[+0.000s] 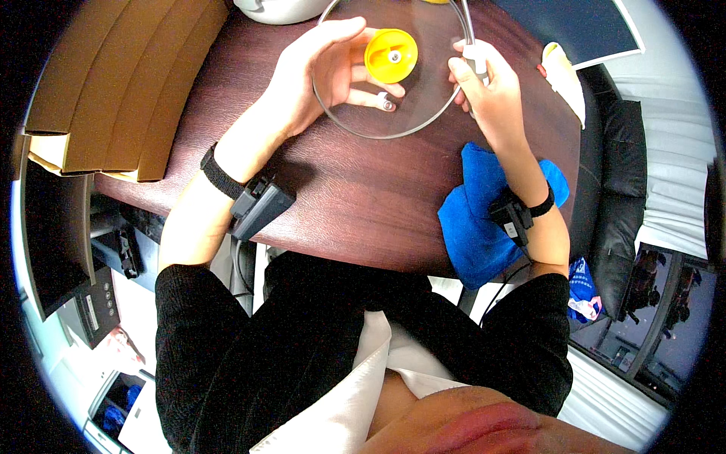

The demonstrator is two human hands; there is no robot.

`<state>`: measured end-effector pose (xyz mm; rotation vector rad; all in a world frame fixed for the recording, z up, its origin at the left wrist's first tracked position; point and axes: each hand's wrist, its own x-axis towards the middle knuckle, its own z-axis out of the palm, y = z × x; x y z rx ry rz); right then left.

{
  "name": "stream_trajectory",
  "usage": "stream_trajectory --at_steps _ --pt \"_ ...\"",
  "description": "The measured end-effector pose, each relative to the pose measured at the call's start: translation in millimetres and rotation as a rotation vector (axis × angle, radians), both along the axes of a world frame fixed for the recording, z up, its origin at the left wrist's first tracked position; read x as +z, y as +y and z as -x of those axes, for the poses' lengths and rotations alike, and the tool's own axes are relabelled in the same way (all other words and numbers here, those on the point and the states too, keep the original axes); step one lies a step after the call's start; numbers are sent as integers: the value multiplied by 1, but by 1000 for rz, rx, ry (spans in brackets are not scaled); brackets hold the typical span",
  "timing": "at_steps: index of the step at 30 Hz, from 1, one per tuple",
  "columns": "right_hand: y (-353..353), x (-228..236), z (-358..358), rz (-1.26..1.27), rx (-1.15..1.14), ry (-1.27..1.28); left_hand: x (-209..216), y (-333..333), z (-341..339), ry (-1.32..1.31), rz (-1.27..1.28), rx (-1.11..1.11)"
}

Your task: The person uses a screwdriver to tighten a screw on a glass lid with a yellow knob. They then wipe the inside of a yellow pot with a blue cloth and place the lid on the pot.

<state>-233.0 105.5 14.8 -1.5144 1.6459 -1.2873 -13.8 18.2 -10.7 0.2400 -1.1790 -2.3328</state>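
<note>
Over the brown table (pixel 363 197), the left hand (pixel 321 72) cups a glass lid (pixel 393 113) by its yellow knob (pixel 391 55), fingers spread, while the right hand (pixel 484 83) pinches its rim, apparently mid-inspection; turning it next needs steady support.

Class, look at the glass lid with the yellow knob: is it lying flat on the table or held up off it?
Held up. The left hand and right hand grip the glass lid by its rim, tilted.

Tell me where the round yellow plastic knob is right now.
In the head view, the round yellow plastic knob sits top centre, on the round glass lid with a metal rim, between the left hand and right hand over the dark wooden table.
</note>
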Motion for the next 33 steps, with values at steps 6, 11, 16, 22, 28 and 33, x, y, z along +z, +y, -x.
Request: stream_trajectory --at_steps 6,11,16,22,28,33 --pt "-1 0 2 10 -8 20 -3 0 1 -1 -17 13" --pt "0 1 4 14 -11 50 -7 2 3 80 -82 24" --pt "1 0 3 30 -12 46 -5 2 3 122 -63 -26" --pt "4 2 -1 33 -13 49 -5 2 4 136 -63 -42" --pt "4 3 -2 36 1 31 -6 -2 4 158 -97 -27" --pt "4 2 -2 41 -2 57 -5 0 2 174 -97 -50"
